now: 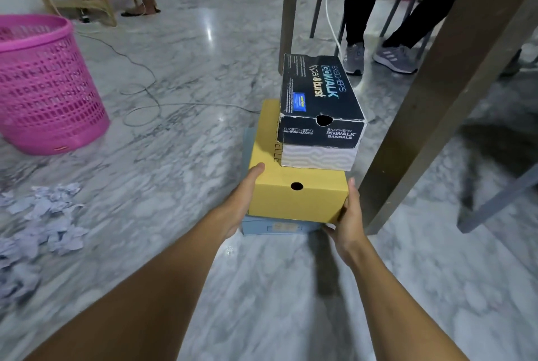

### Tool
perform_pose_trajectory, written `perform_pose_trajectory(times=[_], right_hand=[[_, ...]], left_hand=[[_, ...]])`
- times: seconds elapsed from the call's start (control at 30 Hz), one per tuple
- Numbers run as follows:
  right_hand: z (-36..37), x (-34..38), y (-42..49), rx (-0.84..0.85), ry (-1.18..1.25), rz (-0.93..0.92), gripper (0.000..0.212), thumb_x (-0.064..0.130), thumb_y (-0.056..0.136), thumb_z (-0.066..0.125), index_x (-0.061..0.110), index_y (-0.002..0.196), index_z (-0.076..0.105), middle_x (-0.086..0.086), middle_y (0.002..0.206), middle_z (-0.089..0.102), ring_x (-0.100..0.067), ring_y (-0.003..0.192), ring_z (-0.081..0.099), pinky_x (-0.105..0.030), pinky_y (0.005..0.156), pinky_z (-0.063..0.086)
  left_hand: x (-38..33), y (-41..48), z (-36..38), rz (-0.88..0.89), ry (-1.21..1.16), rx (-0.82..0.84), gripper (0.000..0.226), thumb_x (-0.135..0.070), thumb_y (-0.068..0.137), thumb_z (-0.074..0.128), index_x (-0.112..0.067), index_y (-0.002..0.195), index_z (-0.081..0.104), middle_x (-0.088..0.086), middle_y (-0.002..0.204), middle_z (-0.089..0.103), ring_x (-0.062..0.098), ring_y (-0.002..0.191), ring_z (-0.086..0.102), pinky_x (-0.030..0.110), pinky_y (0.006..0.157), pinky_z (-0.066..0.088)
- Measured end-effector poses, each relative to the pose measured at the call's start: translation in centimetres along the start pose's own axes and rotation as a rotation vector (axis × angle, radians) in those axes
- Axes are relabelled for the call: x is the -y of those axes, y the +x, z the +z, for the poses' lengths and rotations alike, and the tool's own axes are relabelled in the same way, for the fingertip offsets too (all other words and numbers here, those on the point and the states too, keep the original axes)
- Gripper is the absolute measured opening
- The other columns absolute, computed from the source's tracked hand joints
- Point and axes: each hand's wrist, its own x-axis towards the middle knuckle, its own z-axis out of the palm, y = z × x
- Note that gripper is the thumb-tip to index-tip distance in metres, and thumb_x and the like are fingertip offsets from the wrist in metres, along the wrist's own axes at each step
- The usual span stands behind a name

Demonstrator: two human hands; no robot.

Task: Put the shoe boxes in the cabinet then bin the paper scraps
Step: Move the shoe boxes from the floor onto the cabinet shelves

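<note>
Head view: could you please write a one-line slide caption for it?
Left hand and right hand grip a stack of three shoe boxes, paper scraps and a pink basket on the floor nearby.

Bare left grip [244,203], bare right grip [348,215]

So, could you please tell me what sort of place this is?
Probably a home or small office room: a polished marble floor, a wooden table leg, and a pink plastic basket near paper scraps.

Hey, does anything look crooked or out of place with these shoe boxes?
Yes. The black box sits off-centre on the yellow box, shifted right and overhanging its edge. Torn paper scraps litter the floor on the left.
</note>
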Motion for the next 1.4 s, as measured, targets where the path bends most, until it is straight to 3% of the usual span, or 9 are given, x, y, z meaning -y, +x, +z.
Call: perform_pose_trajectory(times=[0.27, 0.47, 0.6, 0.8, 0.97, 1.07, 1.23, 1.33, 1.4], right_hand=[[1.9, -3.0, -6.1, 0.07, -0.052, 0.044, 0.049, 0.073, 0.09, 0.034, 0.047, 0.124, 0.057, 0.01, 0.124, 0.066, -0.013, 0.119, 0.057, -0.044, 0.109, 0.039], [4.2, -4.7, -13.5, 0.143, -0.088, 0.094, 0.06, 0.077, 0.081, 0.035, 0.043, 0.127, 0.056, 0.008, 0.124, 0.066, -0.012, 0.116, 0.059, -0.035, 0.086, 0.048], [4.8, -5.4, -18.2, 0.152, -0.145, 0.146, 0.07, 0.083, 0.075, 0.035, 0.044, 0.131, 0.052, 0.007, 0.126, 0.065, -0.015, 0.115, 0.06, -0.043, 0.09, 0.051], [5.7, -7.3, -25.4, 0.15, -0.179, 0.212, 0.076, 0.083, 0.069, 0.038, 0.047, 0.136, 0.046, 0.006, 0.13, 0.061, -0.02, 0.117, 0.059, -0.045, 0.085, 0.052], [6.4, -9.0, -30.3, 0.163, -0.172, 0.227, 0.074, 0.085, 0.067, 0.043, 0.048, 0.131, 0.049, 0.007, 0.13, 0.062, -0.021, 0.118, 0.059, -0.048, 0.091, 0.051], [7.2, -9.6, -31.9, 0.165, -0.173, 0.225, 0.077, 0.087, 0.06, 0.044, 0.049, 0.127, 0.052, 0.009, 0.128, 0.065, -0.018, 0.117, 0.06, -0.044, 0.087, 0.052], [7.4, -10.0, -32.8, 0.169, -0.215, 0.192, 0.092, 0.096, 0.059, 0.037, 0.046, 0.135, 0.051, 0.003, 0.133, 0.063, -0.022, 0.12, 0.059, -0.049, 0.103, 0.044], [7.0, -8.7, -32.1, 0.041, -0.136, 0.119, 0.111, 0.104, 0.043, 0.036, 0.044, 0.134, 0.052, -0.002, 0.14, 0.057, -0.025, 0.127, 0.053, -0.054, 0.112, 0.032], [6.8, -6.5, -31.3, -0.032, -0.104, 0.043, 0.118, 0.106, 0.034, 0.039, 0.043, 0.133, 0.053, -0.001, 0.138, 0.057, -0.023, 0.127, 0.051, -0.054, 0.112, 0.031]], left_hand=[[3.9, -6.8, -4.6, -0.003, -0.002, -0.069, 0.104, -0.095, 0.045, 0.057, -0.05, 0.138, 0.045, -0.016, 0.146, 0.048, 0.013, 0.136, 0.043, 0.048, 0.118, 0.025], [7.5, -13.7, -9.1, -0.034, -0.027, -0.104, 0.104, -0.094, 0.044, 0.061, -0.05, 0.137, 0.046, -0.014, 0.144, 0.051, 0.016, 0.133, 0.047, 0.049, 0.115, 0.03], [9.2, -20.0, -10.6, -0.037, 0.001, -0.111, 0.065, -0.077, 0.073, 0.056, -0.039, 0.125, 0.059, -0.006, 0.126, 0.062, 0.014, 0.111, 0.056, 0.049, 0.112, 0.036], [11.6, -27.2, -13.4, -0.105, -0.019, -0.128, 0.046, -0.062, 0.074, 0.063, -0.037, 0.112, 0.057, -0.007, 0.111, 0.06, 0.017, 0.101, 0.055, 0.051, 0.107, 0.04], [13.6, -31.6, -16.3, -0.177, 0.071, -0.025, 0.073, -0.072, 0.066, 0.06, -0.036, 0.128, 0.046, -0.003, 0.135, 0.045, 0.027, 0.127, 0.046, 0.052, 0.105, 0.042], [14.2, -33.3, -17.7, -0.204, 0.08, -0.012, 0.087, -0.072, 0.054, 0.065, -0.034, 0.131, 0.048, -0.003, 0.133, 0.045, 0.024, 0.125, 0.044, 0.054, 0.102, 0.046], [13.4, -35.0, -18.7, -0.22, 0.109, 0.032, 0.106, -0.075, 0.045, 0.068, -0.033, 0.139, 0.042, 0.004, 0.146, 0.041, 0.026, 0.128, 0.042, 0.056, 0.109, 0.036], [11.2, -34.5, -18.3, -0.018, 0.144, -0.119, 0.099, -0.085, 0.068, 0.047, -0.032, 0.15, 0.031, 0.0, 0.155, 0.032, 0.027, 0.141, 0.032, 0.051, 0.115, 0.024], [9.1, -33.9, -17.6, 0.13, 0.144, -0.223, 0.107, -0.093, 0.063, 0.037, -0.03, 0.149, 0.035, -0.004, 0.156, 0.034, 0.02, 0.143, 0.032, 0.044, 0.113, 0.023]])
